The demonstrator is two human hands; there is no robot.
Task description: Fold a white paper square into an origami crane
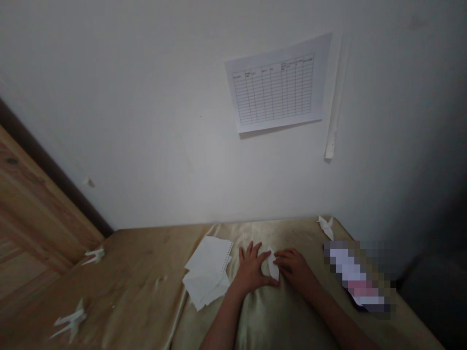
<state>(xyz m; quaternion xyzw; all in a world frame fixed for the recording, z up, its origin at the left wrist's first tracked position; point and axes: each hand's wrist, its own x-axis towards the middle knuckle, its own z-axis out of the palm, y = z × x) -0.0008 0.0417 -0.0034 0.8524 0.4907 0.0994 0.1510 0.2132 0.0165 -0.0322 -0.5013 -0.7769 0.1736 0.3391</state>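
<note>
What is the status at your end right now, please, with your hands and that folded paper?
Left hand and right hand touching folded white paper from either side. Loose perforated-edged sheets beside left hand. Pale satin cloth underneath.

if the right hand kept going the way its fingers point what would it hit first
The right hand would meet the folded white paper first; it looks already in contact.

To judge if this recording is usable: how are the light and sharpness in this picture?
Head view: dim light; left hand and right hand dark, slightly soft; pale wall without glare; a pixelated block hides what lies at right.
</note>
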